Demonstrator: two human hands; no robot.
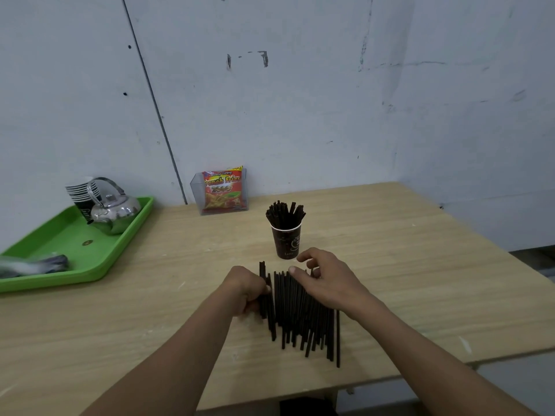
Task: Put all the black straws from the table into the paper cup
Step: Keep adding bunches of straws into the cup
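Note:
A dark paper cup [286, 241] stands upright in the middle of the wooden table [405, 265], with several black straws [284, 212] sticking out of its top. In front of it, several more black straws [303, 319] lie side by side in a loose pile pointing toward me. My left hand [247, 288] grips a few straws at the pile's left edge. My right hand [326, 279] lies over the pile's far right part, fingers curled down onto the straws just in front of the cup; what it holds is hidden.
A green tray [69, 244] at the left holds a steel kettle [115, 210], a stack of paper cups [81, 193] and a blurred wrapper. A clear holder with a snack packet [222, 190] stands against the wall behind the cup. The table's front edge runs close below the pile.

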